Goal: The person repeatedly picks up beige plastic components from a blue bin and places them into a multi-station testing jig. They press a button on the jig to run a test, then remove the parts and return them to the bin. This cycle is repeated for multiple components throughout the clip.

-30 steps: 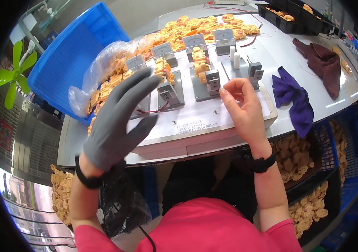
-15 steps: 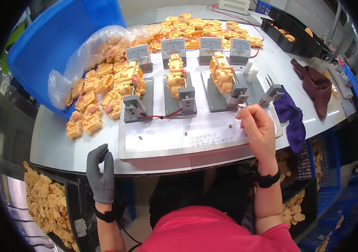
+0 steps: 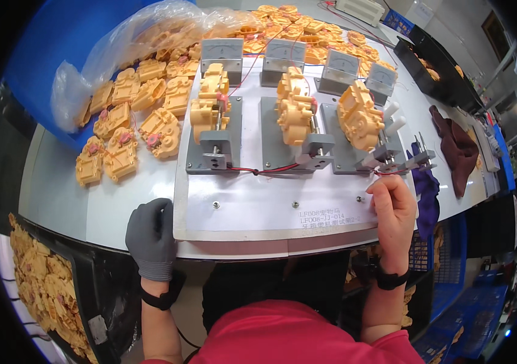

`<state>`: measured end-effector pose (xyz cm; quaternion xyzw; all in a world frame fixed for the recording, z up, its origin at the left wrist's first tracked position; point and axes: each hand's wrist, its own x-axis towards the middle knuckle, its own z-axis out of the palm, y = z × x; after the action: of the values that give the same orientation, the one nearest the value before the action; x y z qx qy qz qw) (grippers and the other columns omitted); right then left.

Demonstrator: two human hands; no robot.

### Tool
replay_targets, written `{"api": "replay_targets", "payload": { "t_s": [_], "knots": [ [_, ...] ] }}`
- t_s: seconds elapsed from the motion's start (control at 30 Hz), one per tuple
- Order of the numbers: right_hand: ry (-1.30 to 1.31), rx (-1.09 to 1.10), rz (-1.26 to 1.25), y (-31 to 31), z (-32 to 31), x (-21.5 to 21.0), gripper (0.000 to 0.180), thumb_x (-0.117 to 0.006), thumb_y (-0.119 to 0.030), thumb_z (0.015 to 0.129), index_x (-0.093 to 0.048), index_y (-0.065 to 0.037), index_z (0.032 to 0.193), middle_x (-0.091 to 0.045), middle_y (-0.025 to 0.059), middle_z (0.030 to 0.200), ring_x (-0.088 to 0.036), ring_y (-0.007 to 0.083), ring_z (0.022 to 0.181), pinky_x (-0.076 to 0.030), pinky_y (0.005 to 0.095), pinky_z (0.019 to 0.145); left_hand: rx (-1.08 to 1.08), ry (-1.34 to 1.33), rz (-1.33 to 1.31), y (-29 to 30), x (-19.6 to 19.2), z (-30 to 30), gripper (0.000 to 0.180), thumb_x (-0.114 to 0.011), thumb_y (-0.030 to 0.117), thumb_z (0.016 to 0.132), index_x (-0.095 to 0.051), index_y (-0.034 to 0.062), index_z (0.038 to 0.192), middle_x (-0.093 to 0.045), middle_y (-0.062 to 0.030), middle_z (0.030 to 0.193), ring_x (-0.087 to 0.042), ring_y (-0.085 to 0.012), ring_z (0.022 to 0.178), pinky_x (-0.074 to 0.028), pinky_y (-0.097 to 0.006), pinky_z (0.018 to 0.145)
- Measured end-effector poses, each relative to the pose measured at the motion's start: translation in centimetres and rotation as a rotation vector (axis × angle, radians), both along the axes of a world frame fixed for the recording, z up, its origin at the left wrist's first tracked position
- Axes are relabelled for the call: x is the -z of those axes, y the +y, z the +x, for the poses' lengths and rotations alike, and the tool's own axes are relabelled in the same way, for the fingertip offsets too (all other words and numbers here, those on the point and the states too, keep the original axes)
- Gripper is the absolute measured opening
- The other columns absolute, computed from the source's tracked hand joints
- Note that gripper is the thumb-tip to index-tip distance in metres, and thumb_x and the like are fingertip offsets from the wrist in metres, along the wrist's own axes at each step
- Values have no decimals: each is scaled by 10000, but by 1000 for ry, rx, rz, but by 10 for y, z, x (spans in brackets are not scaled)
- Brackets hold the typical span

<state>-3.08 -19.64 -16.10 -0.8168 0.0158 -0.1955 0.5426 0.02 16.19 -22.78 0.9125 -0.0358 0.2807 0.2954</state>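
My left hand (image 3: 152, 239), in a grey glove, rests at the table's front edge beside the white board (image 3: 240, 218). Its fingers are curled in, and nothing shows in them. My bare right hand (image 3: 393, 212) is over the board's right front, with fingers bent and thumb against them; what they may hold is hidden. Just beyond its fingertips are a red-black wire and the right-hand metal fixture (image 3: 386, 159). Three yellow plastic gearboxes sit on grey stands: a left one (image 3: 211, 109), a middle one (image 3: 295, 109) and a right one (image 3: 358, 118).
Several analog meters (image 3: 284, 56) stand behind the stands. Loose yellow gearboxes (image 3: 113, 121) and a clear plastic bag (image 3: 67, 100) lie to the left, by a blue bin (image 3: 25, 91). Purple cloth (image 3: 426, 197) and brown cloth (image 3: 457, 148) are at the right. A black crate (image 3: 46, 291) of yellow parts is below left.
The view has shifted and turned, so the board sits differently in it. My right hand stays near the right fixture, a little lower in view. My left hand's fingers look more curled.
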Motion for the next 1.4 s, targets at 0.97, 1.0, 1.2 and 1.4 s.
{"api": "replay_targets", "payload": {
  "t_s": [0.97, 1.0, 1.2, 1.4],
  "knots": [
    [-30, 70, -337, 1, 2, -7, 285, -546, -191, 1027, -605, 37, 866, -573, 90, 761, -522, 185, 673, -441, 312, 600, -92, -44, 123, 4, 4, -3, 92, -665, 223, 859, -625, 143, 879, -595, -45, 759, -596, -252, 714, -486, -383, 636],
    [-24, 66, -328, 1, 2, -7, 283, -545, -189, 1027, -600, 31, 859, -569, 85, 754, -519, 180, 666, -436, 309, 596, -91, -45, 125, 4, 3, -3, 92, -665, 224, 859, -626, 143, 879, -595, -45, 761, -596, -251, 715, -486, -383, 636],
    [-8, 56, -337, 4, -3, -6, 287, -538, -196, 1031, -597, 16, 847, -563, 76, 731, -513, 170, 641, -428, 298, 581, -85, -52, 109, 7, 4, -9, 89, -674, 218, 853, -630, 144, 875, -592, -46, 742, -595, -250, 706, -484, -385, 634],
    [36, 129, -284, -53, 7, 30, 249, -475, -251, 1052, -611, -58, 1133, -460, -43, 825, -386, 55, 716, -324, 207, 651, -31, -98, 101, 9, 1, -5, 72, -672, 180, 832, -638, 127, 866, -592, -61, 734, -597, -265, 700, -484, -403, 640]
  ]
}}
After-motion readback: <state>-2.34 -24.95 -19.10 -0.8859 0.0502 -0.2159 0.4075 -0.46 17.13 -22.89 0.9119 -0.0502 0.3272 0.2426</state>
